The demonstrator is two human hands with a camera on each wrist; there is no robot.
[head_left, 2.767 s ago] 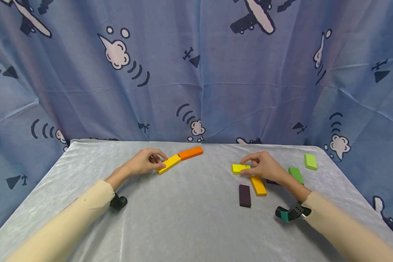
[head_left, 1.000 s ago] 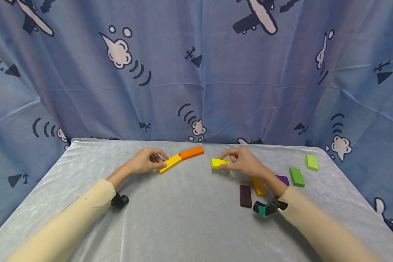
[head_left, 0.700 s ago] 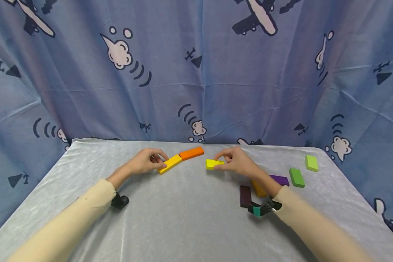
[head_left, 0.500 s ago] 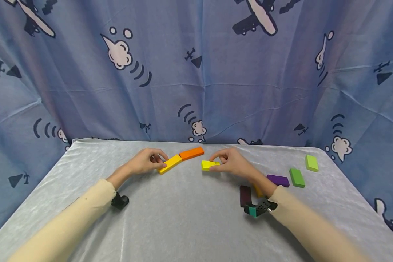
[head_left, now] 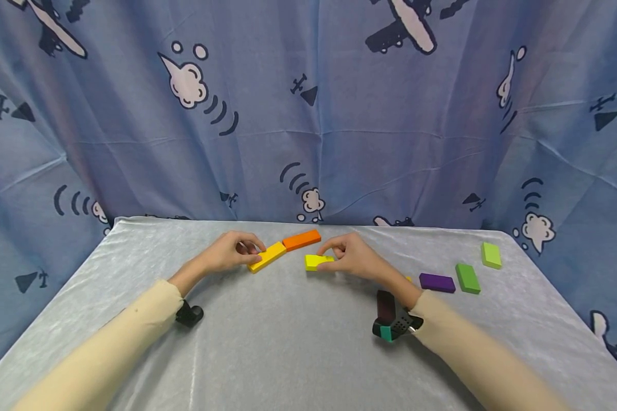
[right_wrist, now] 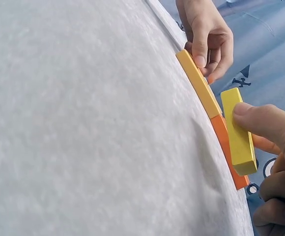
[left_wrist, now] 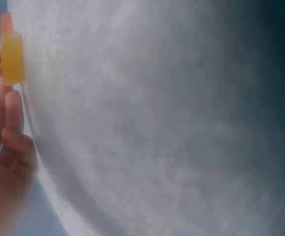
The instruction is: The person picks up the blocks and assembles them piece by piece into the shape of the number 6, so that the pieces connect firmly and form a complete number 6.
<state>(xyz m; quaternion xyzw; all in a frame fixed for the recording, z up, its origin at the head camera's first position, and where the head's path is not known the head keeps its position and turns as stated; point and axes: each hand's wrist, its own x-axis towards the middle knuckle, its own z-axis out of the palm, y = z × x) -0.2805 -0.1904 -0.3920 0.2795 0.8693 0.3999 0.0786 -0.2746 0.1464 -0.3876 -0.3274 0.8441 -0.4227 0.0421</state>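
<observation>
My left hand pinches a yellow-orange block that lies on the cloth-covered table, its far end meeting an orange block. The two form a slightly bent line. In my right hand a bright yellow block is pinched between thumb and fingers, just right of that line and nearer to me than the orange block. The right wrist view shows the bright yellow block held up, overlapping the orange block. The left wrist view catches the yellow-orange block at its left edge.
To the right lie a purple block, a green block and a light green block. A dark brown block is partly behind my right wrist strap, and another yellow-orange block is almost hidden by that forearm. A blue printed curtain hangs behind the table.
My right hand has carried the bright yellow block leftward from among the right-hand blocks toward the orange one, uncovering the purple block. My left hand has stayed on the yellow-orange block.
</observation>
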